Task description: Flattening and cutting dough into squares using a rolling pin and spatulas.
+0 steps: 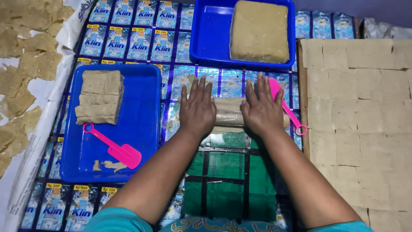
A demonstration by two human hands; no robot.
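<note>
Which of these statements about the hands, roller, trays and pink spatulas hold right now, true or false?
1. Both hands press flat on the roller: left hand, right hand, roller. True.
2. The far blue tray is bare. False: it holds one large dough block.
3. A pink spatula lies in the near blue tray. True.
4. The second pink spatula is gripped in the right fingers. False: it lies beside that hand on the mat.
5. Cut dough squares cover the board on the right. True.
</note>
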